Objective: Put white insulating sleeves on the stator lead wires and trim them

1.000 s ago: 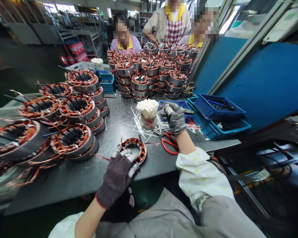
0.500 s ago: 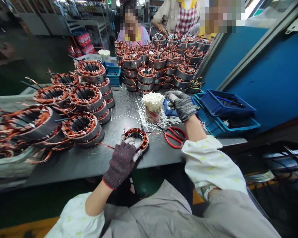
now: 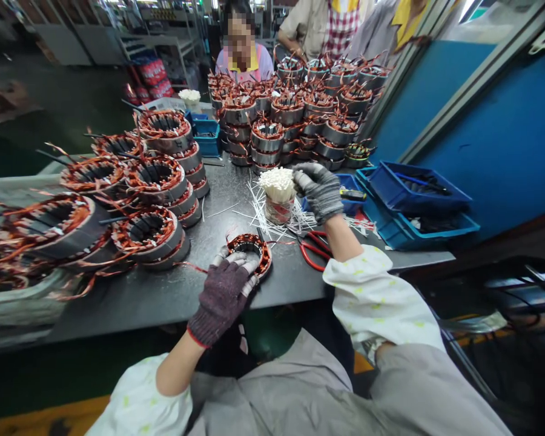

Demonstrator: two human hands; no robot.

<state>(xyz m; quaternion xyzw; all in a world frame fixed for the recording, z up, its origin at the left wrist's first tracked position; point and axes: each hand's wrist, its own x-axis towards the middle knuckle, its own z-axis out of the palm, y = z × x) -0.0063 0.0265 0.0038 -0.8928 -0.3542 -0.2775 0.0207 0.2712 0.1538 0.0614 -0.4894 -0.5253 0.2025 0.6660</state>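
Observation:
My left hand [image 3: 222, 293], in a dark knitted glove with pale fingertips, lies over the near left side of a copper-wound motor stator [image 3: 265, 259] and holds it against the tabletop. Its fingers reach across the ring's opening. My right hand [image 3: 320, 191], in a grey striped glove, has its fingers curled at the right edge of an upright bundle of thin white sticks [image 3: 277, 180]. Whatever sits between those fingers is hidden. Red-handled scissors [image 3: 309, 259] lie just below my right wrist, partly covered by the sleeve.
Stacked stators [image 3: 149, 233] stand at left, with more stacks [image 3: 267, 142] at the back. Loose white sticks [image 3: 257, 209] surround the bundle. Blue bins [image 3: 429, 233] are at right, near a blue panel [image 3: 495, 139]. Several people are beyond the table.
My right hand has moved left, up to the bundle of white sticks. A yellow-and-black tool in a blue bin now shows behind it. My left hand and the stator stay put.

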